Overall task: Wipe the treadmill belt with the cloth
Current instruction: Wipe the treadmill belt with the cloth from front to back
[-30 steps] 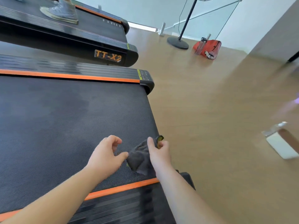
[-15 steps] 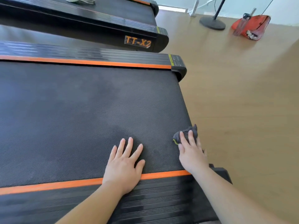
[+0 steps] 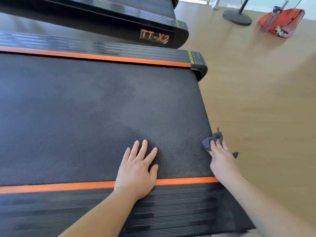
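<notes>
We see a dark grey cloth (image 3: 212, 138), crumpled, at the belt's (image 3: 85, 117) right edge, partly over the wood floor (image 3: 256, 100). R hand (image 3: 221, 161) lies on it, fingers apparently straight; blur hides the thumb. L hand (image 3: 136, 171) rests flat, fingers spread, on belt & orange stripe (image 3: 51, 187). Bare belt stretches left, w/ a darker patch, cut off by the frame.

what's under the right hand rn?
The dark cloth, bunched at the belt edge beside the floor. Folds show ahead of the right hand and a scrap pokes out on its floor side. The part beneath the hand is covered.
</notes>
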Demonstrator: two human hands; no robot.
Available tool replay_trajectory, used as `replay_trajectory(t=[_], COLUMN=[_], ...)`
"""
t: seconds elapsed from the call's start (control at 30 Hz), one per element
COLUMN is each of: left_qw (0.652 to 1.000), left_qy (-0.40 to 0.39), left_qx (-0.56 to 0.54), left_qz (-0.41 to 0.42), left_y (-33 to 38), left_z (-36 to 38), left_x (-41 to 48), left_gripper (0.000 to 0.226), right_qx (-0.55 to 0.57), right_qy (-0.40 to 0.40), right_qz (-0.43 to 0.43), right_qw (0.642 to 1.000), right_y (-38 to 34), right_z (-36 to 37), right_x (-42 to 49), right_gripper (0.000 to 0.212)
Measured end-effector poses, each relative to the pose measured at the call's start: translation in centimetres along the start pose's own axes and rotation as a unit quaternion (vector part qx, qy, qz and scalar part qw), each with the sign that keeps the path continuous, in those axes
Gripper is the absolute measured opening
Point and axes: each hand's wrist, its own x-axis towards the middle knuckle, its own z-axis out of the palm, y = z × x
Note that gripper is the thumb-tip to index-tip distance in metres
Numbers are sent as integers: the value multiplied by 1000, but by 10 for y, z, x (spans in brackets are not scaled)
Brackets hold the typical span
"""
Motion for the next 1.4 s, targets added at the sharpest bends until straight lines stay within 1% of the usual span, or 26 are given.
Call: replay_trajectory(t=[0.07,0.1,0.17,0.2,0.27,0.3,0.33,0.4,0.43,0.47,0.53,0.6,0.63,0.7,0.77,0.83,0.9,0.93,1.0,1.03,1.1,1.17,1.23,1.27,1.33,1.4], left_qw=[1000,1000,1000,1000,1000,1000,1000,1000,1000,1000,1000,1000,1000,1000,1000,1000,1000,1000,1000,1000,1000,1000,1000,1000,999,995], left_qy=[-1,-4,-4,-4,-4,0,0,-7,-8,-7,-5,-7,-8,0,-4,-4,-1,-2,-9,-12,-9,-11,-8,-5,8,36], left_qx=[3,7,4,2,-2,-5,-8,-9,-8,-6,-4,-3,-3,-5,-7,-8,-16,-20,-20,-19,-18,-13,-14,-18,-47,-97], left_qz=[-2,-2,-4,-4,0,1,1,5,8,8,5,3,4,4,3,6,6,9,9,6,3,4,3,3,4,-11], left_y=[-1,-1,0,0,-1,-1,-3,-3,-3,-3,-3,-4,-4,-3,-3,-2,-3,-3,-4,-3,-3,-2,-1,-1,-2,-4], left_z=[0,0,0,0,1,0,-1,-1,0,0,0,1,1,1,1,1,-2,-3,-3,-4,-4,-3,-3,-3,-1,0], left_x=[-1,0,0,1,1,1,0,1,1,1,0,0,0,0,1,0,0,0,0,-1,0,0,-1,0,1,1], left_gripper=[61,61,61,61,62,63,63,62,62,62,62,62,62,62,62,63,63,64,63,63,63,64,63,62,61,62], right_qx=[22,23,72,93,91,76,57,54,64,69,76,89,83,73,104,127,74,47,-14,-35,-24,8,74,100,149,125], right_qy=[2,43,113,99,16,-4,12,58,78,78,24,19,55,112,60,-6,-3,11,16,-3,-49,-39,12,-8,-91,-114], right_qz=[76,62,-59,-124,-238,-274,-283,-214,-142,-56,94,144,137,67,-23,-145,-236,-223,-94,-26,66,98,51,-11,-141,-243], right_qw=[997,997,989,983,967,959,957,974,985,993,992,985,986,989,993,981,969,974,995,999,996,994,996,995,974,955], right_y=[-20,-37,-76,-95,-110,-105,-93,-59,-40,-27,-8,-21,-34,-61,-95,-113,-103,-85,-49,-36,-29,-47,-83,-103,-135,-137], right_z=[9,11,22,25,25,21,21,9,1,-10,-16,-10,-6,6,14,19,21,22,10,2,-11,-14,-4,4,9,9], right_x=[-7,-14,-30,-40,-52,-51,-45,-25,-14,-8,-8,-22,-29,-39,-49,-60,-57,-47,-23,-16,-14,-23,-36,-43,-48,-41], right_gripper=[48,43,36,37,42,43,43,47,46,43,40,37,34,29,30,38,42,43,50,57,58,47,37,37,45,51])
